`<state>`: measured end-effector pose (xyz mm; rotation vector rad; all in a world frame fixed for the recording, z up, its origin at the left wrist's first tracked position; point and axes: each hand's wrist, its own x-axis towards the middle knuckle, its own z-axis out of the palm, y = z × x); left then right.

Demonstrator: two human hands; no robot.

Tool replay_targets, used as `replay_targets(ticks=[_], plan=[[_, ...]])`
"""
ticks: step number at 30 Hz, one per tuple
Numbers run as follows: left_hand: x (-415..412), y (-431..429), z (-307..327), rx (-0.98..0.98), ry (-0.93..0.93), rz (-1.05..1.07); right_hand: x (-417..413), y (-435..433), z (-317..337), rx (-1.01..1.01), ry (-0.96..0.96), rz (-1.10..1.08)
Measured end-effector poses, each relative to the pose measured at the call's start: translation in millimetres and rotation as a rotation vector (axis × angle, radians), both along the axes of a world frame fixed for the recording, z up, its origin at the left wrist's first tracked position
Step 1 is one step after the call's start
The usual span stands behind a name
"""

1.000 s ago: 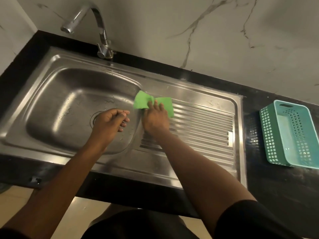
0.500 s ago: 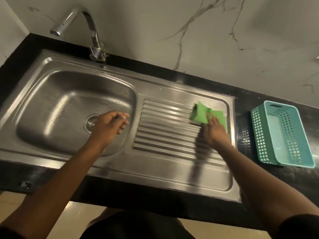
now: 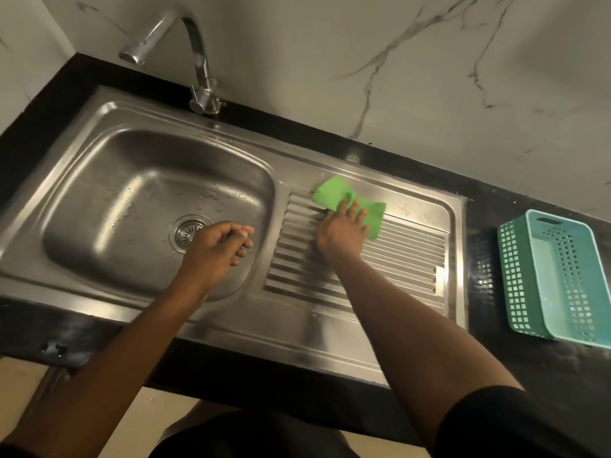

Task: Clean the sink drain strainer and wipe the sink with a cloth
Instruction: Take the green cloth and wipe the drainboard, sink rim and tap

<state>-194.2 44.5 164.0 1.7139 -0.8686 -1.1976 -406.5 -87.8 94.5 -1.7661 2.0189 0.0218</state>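
A steel sink (image 3: 99, 180) with a ribbed drainboard (image 3: 406, 259) fills the counter. My right hand (image 3: 340, 233) presses flat on a green cloth (image 3: 330, 191) at the drainboard's far left ribs. The round drain strainer (image 3: 185, 231) sits in the basin floor, partly hidden by my left hand (image 3: 218, 247), which hovers over the basin with fingers loosely curled and nothing visible in it. Water drops lie on the basin floor.
A chrome tap (image 3: 195, 51) stands behind the basin. A teal perforated plastic basket (image 3: 558, 279) rests on the black counter (image 3: 515, 368) to the right. A marble wall rises behind.
My right hand slid the green cloth from the drainboard's right end back to its left. The left hand stayed over the basin.
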Motion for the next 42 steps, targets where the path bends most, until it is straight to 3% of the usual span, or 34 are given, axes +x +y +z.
replay_targets(ticks=[9, 16, 21, 27, 32, 34, 38, 42], plan=[[3.1, -2.9, 6.5, -0.024, -0.066, 0.025, 77.8, 0.0, 7.3, 0.054, -0.058, 0.441], [-5.0, -8.4, 8.1, -0.035, -0.046, 0.042, -26.3, 17.2, 0.6, -0.050, -0.063, 0.783], [-10.7, -12.9, 11.0, -0.045, -0.026, 0.036, -117.7, 28.6, 1.3, -0.077, 0.013, 0.643], [-9.7, -9.3, 11.2, -0.051, -0.007, 0.031, -198.6, 51.2, 6.6, -0.065, 0.033, 0.265], [-0.4, 0.2, 8.2, -0.042, -0.019, 0.034, -158.7, 68.3, -0.4, -0.127, -0.006, -0.219], [3.2, 3.6, 7.9, -0.041, -0.031, 0.029, -123.0, 70.2, -1.4, -0.126, -0.016, -0.319], [5.9, 6.1, 8.8, -0.031, -0.041, 0.008, -65.3, 75.0, 0.1, -0.108, -0.036, -0.239], [0.7, 4.3, 11.7, -0.040, -0.041, -0.003, -13.4, 87.9, -0.2, -0.092, -0.070, 0.078]])
